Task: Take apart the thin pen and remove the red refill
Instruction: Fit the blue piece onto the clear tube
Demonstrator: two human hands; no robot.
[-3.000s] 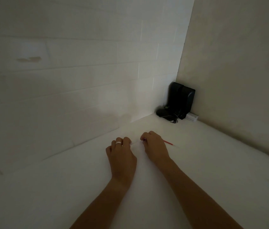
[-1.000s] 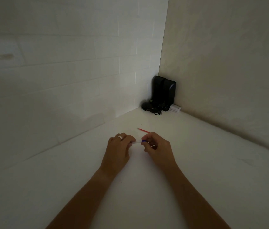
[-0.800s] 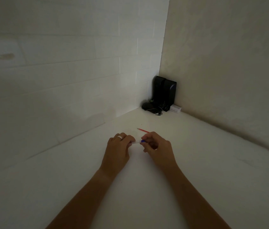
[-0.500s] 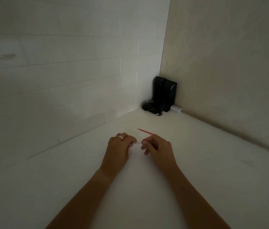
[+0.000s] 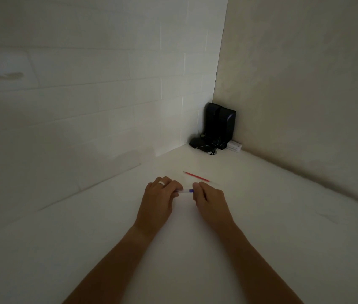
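Head view: red refill [image 5: 196, 177] lying out on surface [image 5: 261, 227]; left hand [image 5: 159, 197], right hand [image 5: 210, 197] each pinching pen barrel [image 5: 186, 191]; removal seemingly done.

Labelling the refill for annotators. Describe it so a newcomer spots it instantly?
On the white table, look just beyond the right hand, toward the black device in the corner. The red refill lies flat there: a thin red stick, the only red thing around.

i'm looking at a dim, bare indoor corner, likely a home or plain room, white painted brick wall [image 5: 90, 102], beige plaster wall [image 5: 305, 84], white table [image 5: 261, 227], black speakers [image 5: 219, 126] in the corner
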